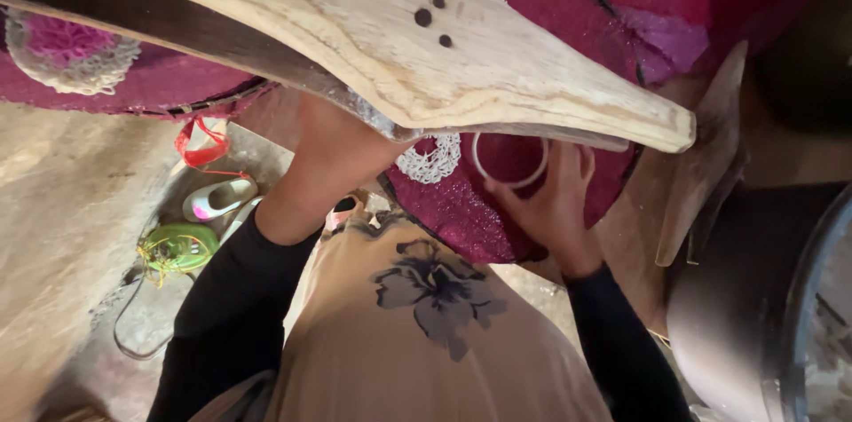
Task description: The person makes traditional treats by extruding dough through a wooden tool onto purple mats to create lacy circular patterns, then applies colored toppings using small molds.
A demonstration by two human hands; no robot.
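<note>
Just beside right hand (552,209) fingertips, white ring (509,160).

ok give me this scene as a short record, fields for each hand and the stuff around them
left hand: hidden under the wooden frame; only the forearm shows
right hand: fingers on a white ring against magenta cloth
cloth detail: white lace patch beside the ring
floor, left: green object, white shoe
right edge: dark round pot
</note>
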